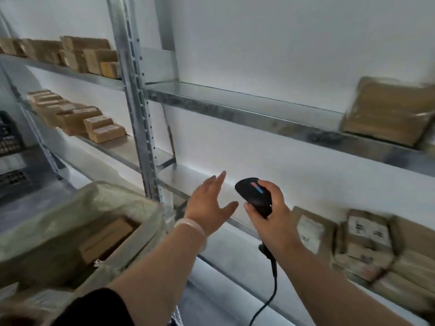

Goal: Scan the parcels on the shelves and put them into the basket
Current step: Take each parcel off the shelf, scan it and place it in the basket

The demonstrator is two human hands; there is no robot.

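My left hand (209, 203) hovers open with straight fingers above the bare stretch of the lower metal shelf (237, 222), holding nothing. Just to its right, my right hand (270, 212) grips a black corded barcode scanner (253, 192) by its handle. Several brown parcels with white labels (362, 241) are stacked on that shelf at the right. One larger brown parcel (386, 111) lies on the upper shelf (235, 104) at the right. At the lower left stands the basket lined with a pale woven sack (70, 217), with brown parcels (106, 238) inside.
A metal upright (138, 114) divides the racks. The left bay carries rows of small cardboard boxes on two shelves (77, 118) (80, 52). A black plastic crate (9, 137) sits at the far left. The scanner's cable (270, 295) hangs down toward the floor.
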